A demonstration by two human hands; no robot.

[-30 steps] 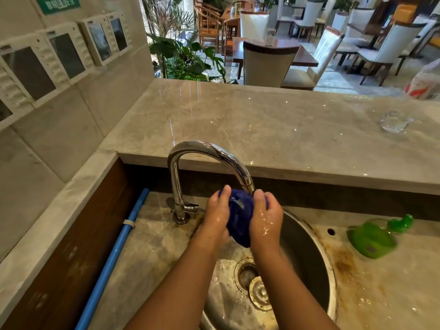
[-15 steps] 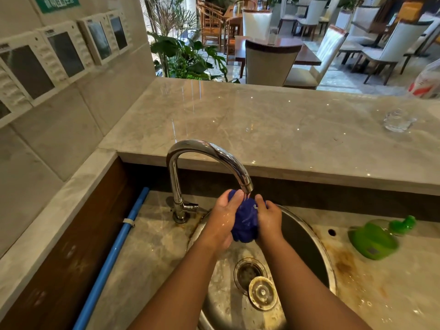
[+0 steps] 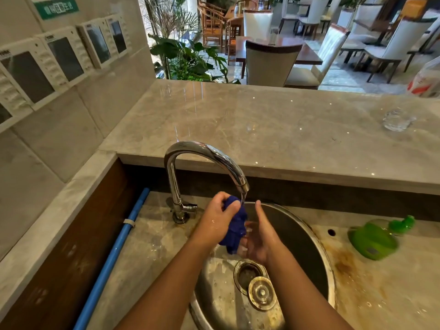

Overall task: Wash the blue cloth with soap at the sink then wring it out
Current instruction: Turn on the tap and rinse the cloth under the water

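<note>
holds the bunched blue cloth [image 3: 234, 228] in the left hand [image 3: 217, 219], fingers curled round its upper end, just under the spout of the chrome faucet [image 3: 204, 153] and above the round steel sink [image 3: 309, 246]. presses the right hand [image 3: 259, 236] flat against the cloth's lower part, fingers straight and pointing up, gripping nothing. right of the sink, on the stained worktop [image 3: 357, 294], a green soap bottle [image 3: 371, 241] on its side. beside the drain, a loose strainer plug [image 3: 262, 292].
</note>
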